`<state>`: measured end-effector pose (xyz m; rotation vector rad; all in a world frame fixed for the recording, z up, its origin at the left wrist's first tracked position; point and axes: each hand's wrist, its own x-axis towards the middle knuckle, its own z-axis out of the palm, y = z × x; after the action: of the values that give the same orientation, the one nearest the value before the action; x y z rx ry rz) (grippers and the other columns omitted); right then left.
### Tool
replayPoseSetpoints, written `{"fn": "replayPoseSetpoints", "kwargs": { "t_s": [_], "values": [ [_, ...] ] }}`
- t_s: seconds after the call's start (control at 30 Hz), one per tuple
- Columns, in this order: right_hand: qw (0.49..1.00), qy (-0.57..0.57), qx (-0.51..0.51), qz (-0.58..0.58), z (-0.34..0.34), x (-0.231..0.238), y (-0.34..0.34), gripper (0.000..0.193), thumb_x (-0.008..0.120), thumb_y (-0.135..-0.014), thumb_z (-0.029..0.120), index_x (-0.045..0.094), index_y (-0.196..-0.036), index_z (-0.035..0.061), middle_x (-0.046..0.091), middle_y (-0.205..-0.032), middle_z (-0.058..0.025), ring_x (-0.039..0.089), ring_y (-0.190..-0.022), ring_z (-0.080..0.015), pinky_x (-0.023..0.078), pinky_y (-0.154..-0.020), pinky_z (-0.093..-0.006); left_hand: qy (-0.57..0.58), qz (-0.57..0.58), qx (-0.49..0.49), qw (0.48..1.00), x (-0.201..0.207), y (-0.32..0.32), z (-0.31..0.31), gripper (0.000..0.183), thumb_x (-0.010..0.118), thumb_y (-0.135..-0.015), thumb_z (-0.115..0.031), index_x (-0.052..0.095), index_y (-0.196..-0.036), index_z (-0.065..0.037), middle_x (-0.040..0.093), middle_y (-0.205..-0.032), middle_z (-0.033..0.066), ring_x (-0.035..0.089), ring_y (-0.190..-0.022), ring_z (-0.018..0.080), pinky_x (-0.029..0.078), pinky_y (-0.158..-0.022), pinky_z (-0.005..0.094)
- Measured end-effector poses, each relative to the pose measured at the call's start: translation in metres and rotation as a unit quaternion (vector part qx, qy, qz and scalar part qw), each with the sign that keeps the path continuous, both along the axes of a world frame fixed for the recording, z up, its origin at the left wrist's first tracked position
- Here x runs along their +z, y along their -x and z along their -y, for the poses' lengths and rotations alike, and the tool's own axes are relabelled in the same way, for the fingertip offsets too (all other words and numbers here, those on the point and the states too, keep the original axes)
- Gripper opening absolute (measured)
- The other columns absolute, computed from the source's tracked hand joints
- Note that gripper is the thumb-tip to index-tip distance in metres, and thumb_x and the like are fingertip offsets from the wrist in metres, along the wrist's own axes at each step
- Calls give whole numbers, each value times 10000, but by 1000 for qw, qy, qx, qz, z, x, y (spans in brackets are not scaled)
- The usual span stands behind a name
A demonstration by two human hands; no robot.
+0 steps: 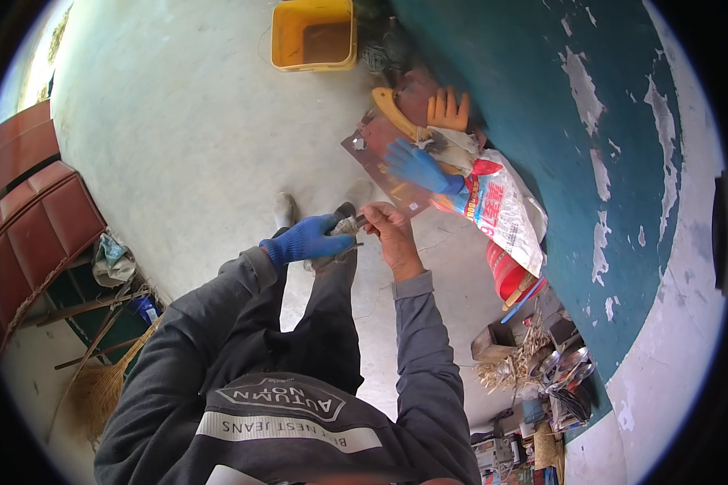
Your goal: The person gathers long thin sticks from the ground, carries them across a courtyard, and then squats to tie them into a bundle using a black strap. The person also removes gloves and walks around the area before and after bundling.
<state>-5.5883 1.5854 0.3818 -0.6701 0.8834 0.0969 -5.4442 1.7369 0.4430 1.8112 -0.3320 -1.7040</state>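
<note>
My left hand (pixel 319 238), in a blue knit glove, is closed around a small pale grey object (pixel 345 227) whose kind I cannot make out. My bare right hand (pixel 389 232) meets it from the right, thumb and fingers pinched at a short dark part at its end. Both hands are in front of my legs, above the concrete floor. Ahead to the right, a blue glove (pixel 416 166) and an orange glove (pixel 448 110) lie with a curved yellow handle (pixel 393 111) on a brown board (pixel 380 166).
A yellow bucket (pixel 353 40) stands far ahead. Along the teal wall (pixel 542 105) at right are a white printed sack (pixel 510 214), a red bucket (pixel 503 271) and cluttered tools. At left stand a red-brown padded seat (pixel 44 230) and a straw broom (pixel 109 380).
</note>
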Motion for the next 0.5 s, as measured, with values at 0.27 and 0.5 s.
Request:
{"fn": "replayPoseSetpoints", "kwargs": {
  "t_s": [0.27, 0.5],
  "values": [
    [974, 138, -119, -134, 81, -101, 46, 266, 763, -873, 290, 721, -1011, 66, 659, -813, 23, 583, -688, -67, 455, -651, -222, -62, 264, -97, 958, -30, -4, -74, 320, 678, -870, -282, 675, -1089, -49, 700, -1004, 173, 695, -889, 322, 552, -794, 403],
    [954, 222, -109, -166, 144, -158, 41, 324, 748, -886, 214, 657, -1143, 40, 644, -896, -17, 616, -802, -97, 495, -726, -257, -94, 270, -103, 953, -46, 14, -143, 247, 691, -822, -313, 703, -963, -110, 711, -894, 149, 677, -842, 355, 539, -731, 450]
  ]
}}
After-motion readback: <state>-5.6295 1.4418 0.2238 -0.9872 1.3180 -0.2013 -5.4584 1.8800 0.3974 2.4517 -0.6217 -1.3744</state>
